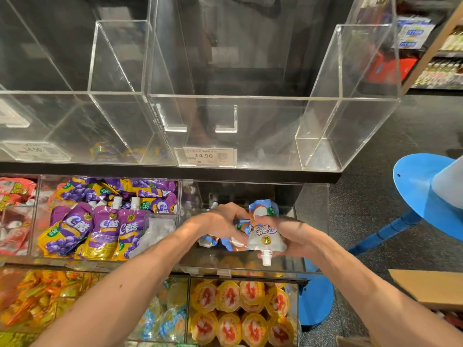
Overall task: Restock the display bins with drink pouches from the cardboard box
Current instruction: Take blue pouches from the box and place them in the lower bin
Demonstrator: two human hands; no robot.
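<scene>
**A:** Where is the pouch (266, 237) now?

**B:** Straight below the tag (204, 155), held over the bin (315, 209) on the middle tier. Its spout points down and toward the person.

**A:** Who has hold of it?

**B:** The right hand (295, 236). Its fingers wrap the pouch's body and clench it, probably so the floppy thing does not fold.

**A:** And the left hand (218, 221)?

**B:** It is just left of the pouch, below the tag too. Its fingers curl over the other pouches (236, 244), grasping them as a bunch. I think it steadies the lot while the right hand sorts one out.

**A:** Why hold them over the bin and not in it?

**B:** My guess is that they are being squared up first, so they drop in neatly. That bin looks nearly bare, so this is likely early in the filling.

**A:** What sits around it?

**B:** Below and left of the tag, the purple pouches (105, 226) stand spouts up, labels forward, so shoppers can read them. The pouch in hand is the other way up, so it may need turning.

**A:** Above?

**B:** Behind the tag is the top bin (250, 116), with almost nothing in it. Further below the tag are jelly cups (240, 311).

**A:** And the box (431, 286)?

**B:** Well below and right of the tag, near the right arm, handy for the next reach. A blue stool (421, 186) stands right of the tag.
</scene>
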